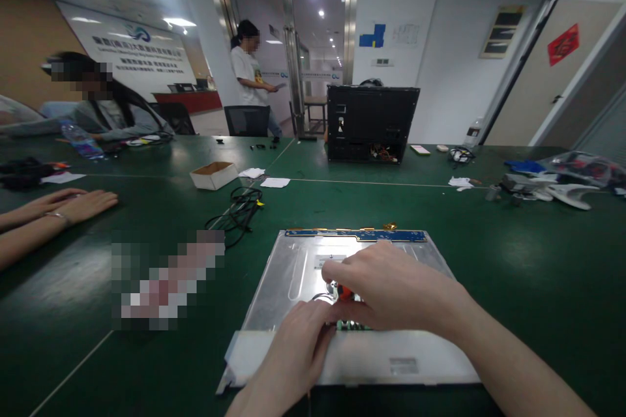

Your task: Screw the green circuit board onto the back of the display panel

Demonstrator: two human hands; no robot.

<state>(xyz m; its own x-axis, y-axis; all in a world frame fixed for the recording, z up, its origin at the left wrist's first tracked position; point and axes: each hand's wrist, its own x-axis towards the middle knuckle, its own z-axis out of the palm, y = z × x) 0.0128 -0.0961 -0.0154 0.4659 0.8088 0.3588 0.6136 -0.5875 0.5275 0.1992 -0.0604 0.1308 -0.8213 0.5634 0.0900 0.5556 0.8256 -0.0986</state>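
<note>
In front of me a flat display panel lies with its metal back up. A blue circuit strip runs along its far edge, and a white strip covers the near edge. My right hand is closed around a screwdriver with an orange handle, over the middle of the panel; the tip is hidden. Just left of it, my left hand has its fingers bent and together beside a green circuit board. Its fingertips are mostly covered, so what they grip cannot be made out.
Left of the panel lie a tangled black cable and a small open box. Another person's hands rest at the table's left. A black monitor housing stands at the back; loose parts lie at right.
</note>
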